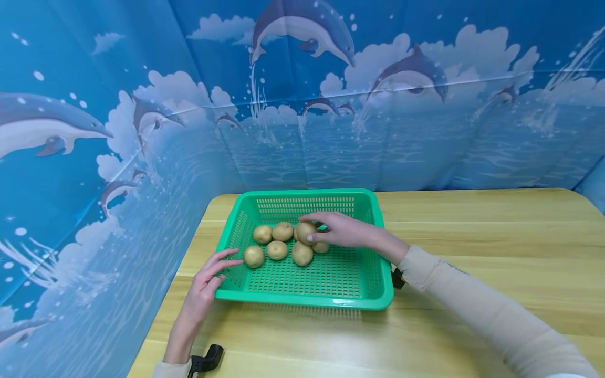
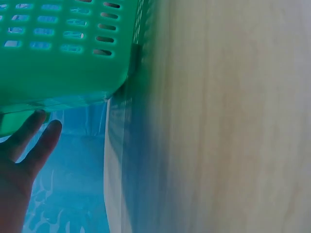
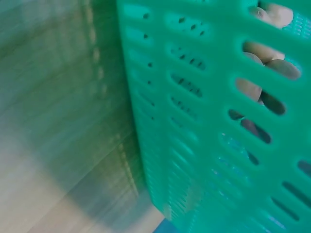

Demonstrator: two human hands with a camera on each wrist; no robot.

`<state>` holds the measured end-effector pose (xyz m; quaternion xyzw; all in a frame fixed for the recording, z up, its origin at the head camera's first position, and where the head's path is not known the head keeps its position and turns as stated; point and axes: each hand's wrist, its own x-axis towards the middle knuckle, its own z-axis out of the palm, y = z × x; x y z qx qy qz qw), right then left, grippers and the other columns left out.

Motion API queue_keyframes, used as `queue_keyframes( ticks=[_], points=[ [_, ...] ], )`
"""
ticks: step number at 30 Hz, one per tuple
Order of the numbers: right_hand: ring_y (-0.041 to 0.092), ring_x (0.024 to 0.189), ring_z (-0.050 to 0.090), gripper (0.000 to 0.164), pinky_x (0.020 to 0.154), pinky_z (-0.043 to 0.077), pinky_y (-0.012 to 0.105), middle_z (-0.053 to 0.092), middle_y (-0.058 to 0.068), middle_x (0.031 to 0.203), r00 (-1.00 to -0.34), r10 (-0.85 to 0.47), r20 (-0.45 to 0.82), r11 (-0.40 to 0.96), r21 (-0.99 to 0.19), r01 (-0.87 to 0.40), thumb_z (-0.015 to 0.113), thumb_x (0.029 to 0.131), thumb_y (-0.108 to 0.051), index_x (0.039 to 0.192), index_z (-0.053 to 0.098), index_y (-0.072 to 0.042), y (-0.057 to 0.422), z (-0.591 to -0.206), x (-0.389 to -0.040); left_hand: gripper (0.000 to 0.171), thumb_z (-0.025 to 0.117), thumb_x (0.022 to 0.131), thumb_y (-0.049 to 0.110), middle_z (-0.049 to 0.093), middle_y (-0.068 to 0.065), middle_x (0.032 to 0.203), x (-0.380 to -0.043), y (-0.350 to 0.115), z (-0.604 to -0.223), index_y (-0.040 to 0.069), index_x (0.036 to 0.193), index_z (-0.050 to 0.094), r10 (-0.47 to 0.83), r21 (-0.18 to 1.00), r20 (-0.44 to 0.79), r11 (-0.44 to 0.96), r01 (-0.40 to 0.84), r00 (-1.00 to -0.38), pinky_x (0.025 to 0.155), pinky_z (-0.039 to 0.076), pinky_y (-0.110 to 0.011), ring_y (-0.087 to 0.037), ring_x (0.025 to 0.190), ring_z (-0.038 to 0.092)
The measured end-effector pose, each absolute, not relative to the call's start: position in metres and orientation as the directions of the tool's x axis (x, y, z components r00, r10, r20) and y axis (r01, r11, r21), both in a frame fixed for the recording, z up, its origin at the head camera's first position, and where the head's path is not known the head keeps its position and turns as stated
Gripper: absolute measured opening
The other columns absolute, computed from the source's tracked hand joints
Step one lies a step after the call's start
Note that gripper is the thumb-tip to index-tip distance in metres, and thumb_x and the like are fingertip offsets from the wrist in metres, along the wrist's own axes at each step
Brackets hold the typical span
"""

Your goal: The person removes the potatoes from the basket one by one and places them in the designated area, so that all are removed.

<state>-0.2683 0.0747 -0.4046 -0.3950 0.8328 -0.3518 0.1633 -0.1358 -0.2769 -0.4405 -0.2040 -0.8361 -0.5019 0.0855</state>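
Note:
A green plastic basket (image 1: 307,301) with slotted walls holds several potatoes (image 1: 277,250), gathered in its left and middle part. My right hand (image 1: 342,230) reaches over the basket's right side and grips one potato (image 1: 306,232) between thumb and fingers, just above the others. At the left rim, my left hand (image 1: 205,283) has its fingers extended over the edge, their tips close to the leftmost potato (image 1: 253,256). In the left wrist view, two fingers (image 2: 43,145) show beside the basket wall (image 2: 63,73). Through the slots of the wall (image 3: 214,111), the right wrist view shows some potatoes.
The basket stands on a wooden table (image 1: 472,252), near its back left corner. A blue curtain (image 1: 302,142) printed with dolphins and clouds hangs behind and to the left of the table. Black wrist devices (image 1: 208,359) sit at both wrists.

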Motion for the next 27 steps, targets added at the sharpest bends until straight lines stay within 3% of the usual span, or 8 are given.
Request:
queue_keyframes(
  ticks=[4,8,14,20,27],
  points=[
    [0.015,0.110,0.059,0.048,0.085,0.050,0.035,0.059,0.000,0.129,-0.634,-0.774,0.005,0.430,-0.731,-0.530,0.062,0.097,-0.028,0.142,0.050,-0.014,0.071,-0.406,-0.270,0.051,0.036,0.086,-0.017,0.046,-0.009,0.146,-0.133,-0.278,-0.440,0.002,0.124,0.065,0.251,0.811,0.332,0.416,0.411,-0.909,0.089,0.042,-0.059,-0.031,0.138,0.035],
    [0.016,0.113,0.058,0.040,0.086,0.050,0.035,0.059,0.001,0.129,-0.645,-0.764,0.015,0.415,-0.753,-0.510,0.065,0.096,-0.024,0.132,0.053,-0.015,0.070,-0.407,-0.271,0.050,0.036,0.087,-0.017,0.046,-0.013,0.145,-0.134,-0.277,-0.441,0.001,0.124,0.065,0.248,0.810,0.354,0.401,0.429,-0.901,0.088,0.043,-0.053,-0.033,0.137,0.036],
    [0.017,0.114,0.058,0.042,0.087,0.051,0.036,0.058,0.002,0.130,-0.662,-0.750,-0.004,0.433,-0.759,-0.486,0.069,0.093,-0.022,0.130,0.052,-0.016,0.071,-0.407,-0.273,0.052,0.037,0.086,-0.017,0.047,-0.011,0.144,-0.137,-0.275,-0.443,0.005,0.124,0.066,0.239,0.827,0.360,0.365,0.427,-0.902,0.092,0.042,-0.038,-0.028,0.138,0.036],
    [0.020,0.116,0.057,0.045,0.090,0.051,0.038,0.059,0.001,0.125,-0.694,-0.720,-0.017,0.445,-0.778,-0.443,0.076,0.087,-0.019,0.124,0.051,-0.016,0.070,-0.405,-0.277,0.051,0.038,0.086,-0.016,0.048,-0.010,0.143,-0.140,-0.276,-0.444,0.004,0.124,0.066,0.233,0.839,0.358,0.344,0.421,-0.904,0.102,0.036,-0.030,-0.026,0.140,0.034],
    [0.020,0.116,0.057,0.046,0.089,0.051,0.034,0.058,0.002,0.122,-0.705,-0.709,-0.016,0.443,-0.788,-0.428,0.079,0.084,-0.016,0.121,0.051,-0.014,0.070,-0.405,-0.280,0.046,0.038,0.086,-0.017,0.051,-0.016,0.138,-0.142,-0.275,-0.443,-0.005,0.123,0.063,0.221,0.842,0.381,0.318,0.436,-0.898,0.106,0.030,-0.024,-0.033,0.139,0.034]
  ],
)
